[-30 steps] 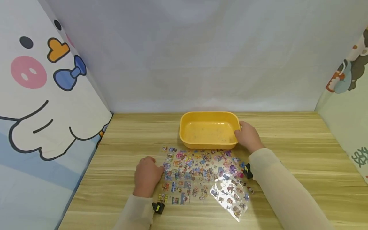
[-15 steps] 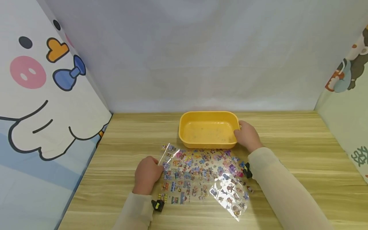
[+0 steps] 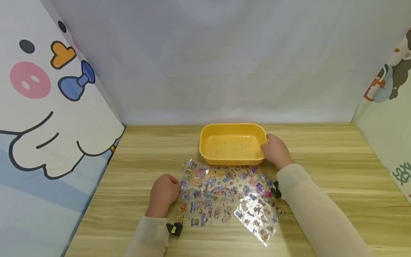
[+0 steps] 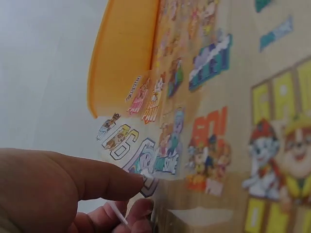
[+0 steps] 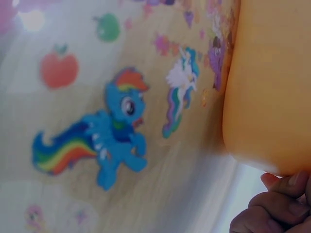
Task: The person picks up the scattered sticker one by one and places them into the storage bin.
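A clear sticker sheet printed with cartoon pups has its left edge pinched between the thumb and fingers of my left hand; its far left corner curls up off the table. More transparent sticker sheets lie overlapping to its right, one at the front right bright with glare. My right hand grips the right end of a yellow plastic basin, thumb over the rim and fingers outside. Beside that basin, the right wrist view has a blue pony sticker on a sheet.
The basin stands at the back of the wood-grain table, just behind the sheets. A pale curtain hangs along the table's back edge. Cartoon-printed panels flank it on both sides. Black wrist cameras sit at both cuffs.
My left fingers have closed on the sheet's edge, and its far left corner has lifted and curled toward the right. The right hand and basin stay in place.
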A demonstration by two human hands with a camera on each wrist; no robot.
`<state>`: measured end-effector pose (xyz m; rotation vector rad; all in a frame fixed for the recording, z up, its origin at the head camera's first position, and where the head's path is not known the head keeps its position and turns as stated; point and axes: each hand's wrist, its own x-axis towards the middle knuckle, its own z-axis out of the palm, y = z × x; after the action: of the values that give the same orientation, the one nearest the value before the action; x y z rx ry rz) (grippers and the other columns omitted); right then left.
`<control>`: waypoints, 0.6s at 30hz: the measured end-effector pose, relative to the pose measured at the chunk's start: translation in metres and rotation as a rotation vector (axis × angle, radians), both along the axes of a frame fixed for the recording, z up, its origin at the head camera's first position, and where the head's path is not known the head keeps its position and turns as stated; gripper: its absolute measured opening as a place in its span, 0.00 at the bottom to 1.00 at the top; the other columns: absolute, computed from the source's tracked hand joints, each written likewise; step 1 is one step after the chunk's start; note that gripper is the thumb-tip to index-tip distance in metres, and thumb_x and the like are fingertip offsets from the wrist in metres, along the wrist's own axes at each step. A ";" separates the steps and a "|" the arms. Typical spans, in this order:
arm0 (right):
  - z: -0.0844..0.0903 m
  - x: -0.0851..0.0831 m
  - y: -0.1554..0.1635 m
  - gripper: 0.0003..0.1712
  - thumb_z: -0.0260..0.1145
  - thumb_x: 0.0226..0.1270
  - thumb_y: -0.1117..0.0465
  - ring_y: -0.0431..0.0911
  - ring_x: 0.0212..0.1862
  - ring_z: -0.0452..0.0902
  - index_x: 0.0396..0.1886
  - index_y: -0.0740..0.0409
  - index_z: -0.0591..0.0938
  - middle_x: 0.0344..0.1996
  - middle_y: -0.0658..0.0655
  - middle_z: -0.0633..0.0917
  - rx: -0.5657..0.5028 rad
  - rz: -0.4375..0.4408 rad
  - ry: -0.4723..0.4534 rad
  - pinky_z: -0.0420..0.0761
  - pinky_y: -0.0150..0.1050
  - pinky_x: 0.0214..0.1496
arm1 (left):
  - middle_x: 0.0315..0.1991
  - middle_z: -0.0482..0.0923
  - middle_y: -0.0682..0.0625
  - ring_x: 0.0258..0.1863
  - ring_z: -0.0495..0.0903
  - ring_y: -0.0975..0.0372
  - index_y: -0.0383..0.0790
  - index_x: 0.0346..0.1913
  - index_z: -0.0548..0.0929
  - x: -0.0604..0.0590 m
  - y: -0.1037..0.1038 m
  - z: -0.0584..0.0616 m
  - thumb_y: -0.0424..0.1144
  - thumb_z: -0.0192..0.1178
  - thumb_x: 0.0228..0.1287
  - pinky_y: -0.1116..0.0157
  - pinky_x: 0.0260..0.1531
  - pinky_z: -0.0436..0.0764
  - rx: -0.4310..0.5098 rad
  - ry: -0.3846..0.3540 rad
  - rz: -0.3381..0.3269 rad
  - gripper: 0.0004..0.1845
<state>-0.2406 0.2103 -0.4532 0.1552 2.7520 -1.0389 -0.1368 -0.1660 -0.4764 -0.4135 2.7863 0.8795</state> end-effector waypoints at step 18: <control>-0.002 -0.002 0.001 0.35 0.50 0.79 0.59 0.65 0.65 0.70 0.78 0.74 0.58 0.71 0.74 0.68 0.003 0.001 0.002 0.66 0.61 0.71 | 0.38 0.87 0.47 0.39 0.80 0.54 0.37 0.39 0.91 0.000 -0.010 0.000 0.40 0.67 0.67 0.56 0.41 0.77 0.269 0.063 -0.011 0.08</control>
<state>-0.2421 0.2113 -0.4551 0.1532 2.7554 -1.0361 -0.1369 -0.1758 -0.4764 -0.3301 2.6690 1.2635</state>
